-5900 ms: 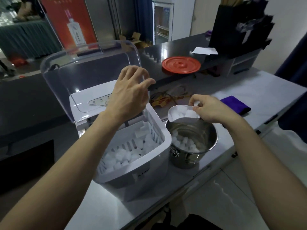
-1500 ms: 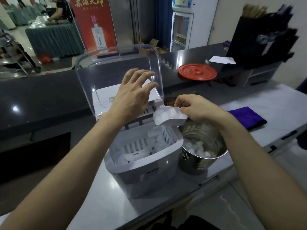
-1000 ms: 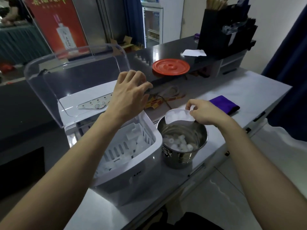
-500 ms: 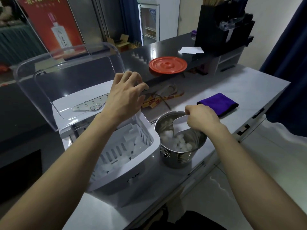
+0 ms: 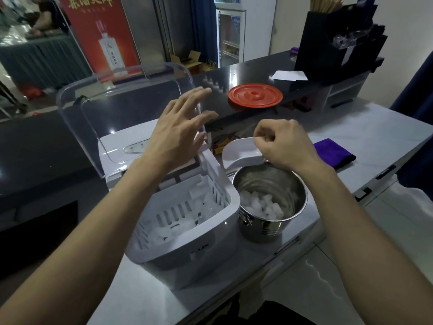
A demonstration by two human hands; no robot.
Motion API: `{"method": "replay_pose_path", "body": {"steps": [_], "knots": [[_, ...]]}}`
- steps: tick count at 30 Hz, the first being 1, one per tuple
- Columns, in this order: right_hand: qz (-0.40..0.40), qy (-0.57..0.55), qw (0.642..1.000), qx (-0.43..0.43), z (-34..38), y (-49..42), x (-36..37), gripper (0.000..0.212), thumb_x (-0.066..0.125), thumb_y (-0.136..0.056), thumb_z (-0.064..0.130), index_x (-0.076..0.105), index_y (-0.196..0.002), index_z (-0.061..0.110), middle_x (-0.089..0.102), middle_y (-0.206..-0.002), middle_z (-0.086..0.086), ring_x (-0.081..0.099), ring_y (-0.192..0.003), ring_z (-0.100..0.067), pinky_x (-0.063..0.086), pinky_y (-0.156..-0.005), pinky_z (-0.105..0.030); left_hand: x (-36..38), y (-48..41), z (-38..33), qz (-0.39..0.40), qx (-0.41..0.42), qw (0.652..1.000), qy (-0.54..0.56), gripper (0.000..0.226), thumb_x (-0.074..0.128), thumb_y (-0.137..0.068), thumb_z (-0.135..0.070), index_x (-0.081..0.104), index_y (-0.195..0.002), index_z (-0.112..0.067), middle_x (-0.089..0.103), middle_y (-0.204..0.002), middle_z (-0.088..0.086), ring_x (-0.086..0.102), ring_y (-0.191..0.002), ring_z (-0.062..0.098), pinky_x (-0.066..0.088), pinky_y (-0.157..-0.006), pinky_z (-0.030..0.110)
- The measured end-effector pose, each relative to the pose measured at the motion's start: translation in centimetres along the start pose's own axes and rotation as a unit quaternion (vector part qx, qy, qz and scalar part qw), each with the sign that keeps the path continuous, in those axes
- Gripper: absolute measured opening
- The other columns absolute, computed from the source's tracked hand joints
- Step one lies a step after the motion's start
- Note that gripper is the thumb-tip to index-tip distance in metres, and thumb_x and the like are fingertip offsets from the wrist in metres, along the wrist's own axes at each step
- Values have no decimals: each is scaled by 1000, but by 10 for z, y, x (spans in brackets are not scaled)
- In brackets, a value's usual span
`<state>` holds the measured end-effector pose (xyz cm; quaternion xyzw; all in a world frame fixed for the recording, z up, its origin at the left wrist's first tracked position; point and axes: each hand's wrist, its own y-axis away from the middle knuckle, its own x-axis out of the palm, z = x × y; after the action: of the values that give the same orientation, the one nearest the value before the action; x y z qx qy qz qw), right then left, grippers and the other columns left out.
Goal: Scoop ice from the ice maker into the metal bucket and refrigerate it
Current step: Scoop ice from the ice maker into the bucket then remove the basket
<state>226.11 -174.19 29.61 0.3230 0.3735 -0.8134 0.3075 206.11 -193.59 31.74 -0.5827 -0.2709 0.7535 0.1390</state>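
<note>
The white ice maker (image 5: 187, 247) stands on the counter with its clear lid (image 5: 112, 106) raised; some ice cubes (image 5: 201, 205) lie in its slotted basket. Right beside it is the metal bucket (image 5: 271, 228), with a layer of ice (image 5: 262, 206) at the bottom. My right hand (image 5: 283, 144) grips a white plastic scoop (image 5: 241, 152) above the bucket's far rim; the scoop looks empty. My left hand (image 5: 180, 134) hovers with fingers spread in front of the lid's right edge, holding nothing.
A red round lid (image 5: 255, 96) lies on the dark raised counter behind. A purple cloth (image 5: 332, 152) lies right of the bucket on the grey counter (image 5: 375, 127). A black organizer (image 5: 335, 38) stands at the back right. A glass-door fridge (image 5: 230, 31) stands in the background.
The scoop tipped its ice into the bucket and has risen above the rim, empty. My left hand has let go of the lid edge and spread its fingers.
</note>
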Motion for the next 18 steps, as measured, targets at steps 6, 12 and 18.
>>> {"method": "replay_pose_path", "body": {"steps": [6,12,18], "knots": [[54,-35,994,-90,50,-8,18,13,59,-83,31,71,-84,26,59,-59,12,56,-60,-11,43,-60,-28,-19,19,26,-14,-27,998,-47,62,80,-95,-22,59,-153,-21,21,-178,16,14,-167,33,24,-131,56],[148,-20,979,-139,81,-12,44,17,62,-92,27,75,-102,30,62,-65,14,62,-65,-7,54,-68,-30,-32,44,44,-14,-47,989,-136,64,77,-97,-38,54,-156,-26,19,-179,14,8,-168,33,4,-134,59],[212,-3,963,-166,97,-13,59,23,66,-96,29,78,-115,33,68,-88,13,67,-84,-9,60,-83,-35,-44,52,42,-15,-75,975,-209,68,77,-88,-56,56,-149,-36,9,-181,11,2,-167,40,4,-126,77]]}}
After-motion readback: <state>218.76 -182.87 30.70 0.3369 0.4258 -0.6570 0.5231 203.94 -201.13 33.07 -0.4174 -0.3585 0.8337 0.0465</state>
